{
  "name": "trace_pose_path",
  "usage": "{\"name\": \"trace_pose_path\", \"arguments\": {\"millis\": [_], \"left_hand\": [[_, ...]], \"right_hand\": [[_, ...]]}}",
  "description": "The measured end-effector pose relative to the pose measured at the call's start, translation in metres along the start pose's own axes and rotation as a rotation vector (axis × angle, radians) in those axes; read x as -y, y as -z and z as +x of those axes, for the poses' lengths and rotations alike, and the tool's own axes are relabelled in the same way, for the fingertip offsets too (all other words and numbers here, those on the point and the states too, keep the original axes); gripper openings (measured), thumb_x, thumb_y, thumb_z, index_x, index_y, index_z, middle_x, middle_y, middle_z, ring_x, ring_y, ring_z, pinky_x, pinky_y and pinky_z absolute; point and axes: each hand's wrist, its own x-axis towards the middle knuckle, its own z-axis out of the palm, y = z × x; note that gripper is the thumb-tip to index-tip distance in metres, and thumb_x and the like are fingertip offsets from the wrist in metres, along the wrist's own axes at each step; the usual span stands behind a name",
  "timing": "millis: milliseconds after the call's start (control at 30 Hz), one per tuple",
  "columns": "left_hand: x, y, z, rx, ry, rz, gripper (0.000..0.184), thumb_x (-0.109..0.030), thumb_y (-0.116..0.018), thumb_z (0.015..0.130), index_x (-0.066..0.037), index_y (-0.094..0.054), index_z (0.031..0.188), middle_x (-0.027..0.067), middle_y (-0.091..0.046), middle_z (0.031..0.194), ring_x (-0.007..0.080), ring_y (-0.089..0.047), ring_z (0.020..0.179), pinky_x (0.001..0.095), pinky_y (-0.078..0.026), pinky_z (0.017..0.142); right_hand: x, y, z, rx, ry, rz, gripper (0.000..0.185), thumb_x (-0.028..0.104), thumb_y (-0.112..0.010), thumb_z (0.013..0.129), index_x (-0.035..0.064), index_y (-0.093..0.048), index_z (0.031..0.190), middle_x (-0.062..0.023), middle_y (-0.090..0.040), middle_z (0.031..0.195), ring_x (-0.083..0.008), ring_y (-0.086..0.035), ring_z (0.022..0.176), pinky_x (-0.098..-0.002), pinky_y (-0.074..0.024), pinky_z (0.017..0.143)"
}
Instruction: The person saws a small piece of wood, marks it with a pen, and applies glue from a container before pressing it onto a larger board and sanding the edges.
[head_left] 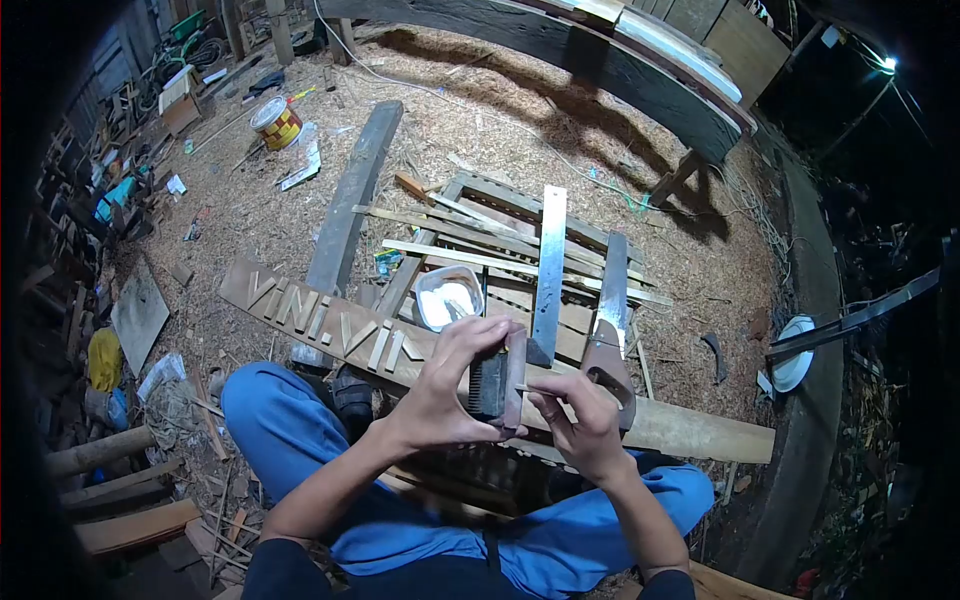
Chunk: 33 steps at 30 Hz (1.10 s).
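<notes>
My left hand (435,390) is closed around a dark ridged block (488,383) with a flat reddish-brown face, held upright above my lap. Between the fingers of my right hand (585,415) is a small wooden strip (535,388), its end at the block's flat face. Under both hands a long wooden board (690,428) lies across my legs. Thin wooden strips (350,333) on its left part form letter-like shapes. A handsaw (612,290) with a brown handle and a flat metal bar (551,260) lie just beyond my right hand.
A white tub (447,292) with pale contents stands beyond the board, beside a slatted wooden frame (490,205) carrying loose strips. A thick plank (350,200) lies at left. Farther off are a bucket (276,122) and a heavy raised beam (500,35). Shavings cover the ground.
</notes>
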Motion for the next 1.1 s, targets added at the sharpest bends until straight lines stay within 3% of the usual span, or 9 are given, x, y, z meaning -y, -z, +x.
{"name": "trace_pose_path", "arguments": {"millis": [367, 467, 533, 667, 733, 867, 933, 1033, 1100], "left_hand": [[-0.005, -0.004, -0.002, 0.072, 0.024, 0.164, 0.107, -0.025, -0.089, 0.060, 0.002, -0.038, 0.150, 0.0240, -0.045, 0.143, 0.0415, -0.046, 0.136, 0.0510, -0.036, 0.118], [-0.007, -0.002, 0.000, 0.113, 0.023, 0.218, 0.108, -0.027, -0.089, 0.059, 0.001, -0.038, 0.149, 0.0237, -0.046, 0.142, 0.0428, -0.047, 0.133, 0.0517, -0.038, 0.116], [-0.006, -0.001, -0.002, 0.119, 0.015, 0.143, 0.109, -0.030, -0.090, 0.058, 0.001, -0.039, 0.149, 0.0238, -0.047, 0.141, 0.0426, -0.048, 0.132, 0.0518, -0.038, 0.116], [-0.005, 0.002, 0.000, 0.133, 0.057, 0.155, 0.107, -0.027, -0.092, 0.057, 0.001, -0.043, 0.148, 0.0232, -0.049, 0.143, 0.0402, -0.048, 0.136, 0.0481, -0.039, 0.116], [-0.011, -0.001, -0.002, 0.184, 0.030, 0.073, 0.108, -0.034, -0.091, 0.058, 0.002, -0.042, 0.146, 0.0233, -0.049, 0.141, 0.0415, -0.049, 0.132, 0.0500, -0.040, 0.115], [0.000, 0.000, -0.002, 0.157, 0.001, 0.098, 0.107, -0.033, -0.091, 0.057, 0.002, -0.042, 0.146, 0.0223, -0.049, 0.141, 0.0410, -0.049, 0.132, 0.0492, -0.041, 0.114], [-0.001, 0.003, -0.002, 0.165, 0.016, 0.098, 0.108, -0.034, -0.092, 0.057, 0.002, -0.043, 0.146, 0.0223, -0.050, 0.140, 0.0409, -0.049, 0.132, 0.0489, -0.041, 0.114], [-0.006, -0.004, -0.002, 0.180, -0.012, 0.070, 0.108, -0.033, -0.091, 0.057, 0.001, -0.043, 0.147, 0.0219, -0.052, 0.140, 0.0398, -0.050, 0.131, 0.0480, -0.040, 0.115], [-0.003, -0.001, -0.002, 0.183, -0.015, 0.089, 0.107, -0.032, -0.090, 0.057, 0.002, -0.043, 0.147, 0.0219, -0.051, 0.141, 0.0396, -0.050, 0.132, 0.0479, -0.039, 0.115]], "right_hand": [[-0.009, -0.010, 0.000, 0.068, 0.135, -0.083, 0.021, -0.004, -0.072, 0.089, 0.0021, -0.064, 0.108, -0.0131, -0.063, 0.086, -0.0293, -0.062, 0.070, -0.0375, -0.0510, 0.064], [-0.007, -0.016, -0.002, 0.064, 0.052, 0.018, 0.021, -0.006, -0.070, 0.089, 0.0014, -0.063, 0.108, -0.0133, -0.060, 0.082, -0.0282, -0.060, 0.068, -0.0378, -0.0484, 0.061], [-0.007, -0.020, -0.009, 0.027, 0.165, -0.016, 0.019, -0.008, -0.067, 0.090, 0.0005, -0.063, 0.107, -0.0122, -0.058, 0.079, -0.0246, -0.059, 0.066, -0.0369, -0.0465, 0.057], [-0.008, -0.018, -0.010, 0.088, 0.073, 0.052, 0.015, -0.007, -0.066, 0.092, -0.0009, -0.063, 0.105, -0.0125, -0.062, 0.082, -0.0228, -0.063, 0.068, -0.0334, -0.0470, 0.058], [-0.018, -0.014, -0.005, 0.017, -0.066, -0.018, 0.013, -0.006, -0.066, 0.092, -0.0010, -0.064, 0.103, -0.0130, -0.064, 0.083, -0.0228, -0.065, 0.070, -0.0320, -0.0477, 0.059], [-0.004, -0.021, -0.013, 0.022, 0.095, 0.121, 0.012, -0.004, -0.066, 0.094, 0.0001, -0.065, 0.105, -0.0111, -0.064, 0.079, -0.0196, -0.064, 0.065, -0.0324, -0.0490, 0.058], [-0.001, -0.023, -0.013, 0.053, 0.036, 0.207, 0.012, -0.002, -0.066, 0.095, 0.0007, -0.065, 0.106, -0.0105, -0.064, 0.079, -0.0193, -0.062, 0.063, -0.0324, -0.0485, 0.058], [-0.018, -0.012, -0.002, -0.006, -0.109, 0.048, 0.010, 0.000, -0.068, 0.094, 0.0011, -0.066, 0.104, -0.0095, -0.060, 0.077, -0.0184, -0.059, 0.064, -0.0324, -0.0467, 0.059], [-0.006, -0.016, -0.008, 0.013, -0.022, 0.072, 0.009, 0.001, -0.068, 0.095, 0.0008, -0.066, 0.103, -0.0093, -0.060, 0.076, -0.0167, -0.059, 0.063, -0.0318, -0.0463, 0.058]]}}
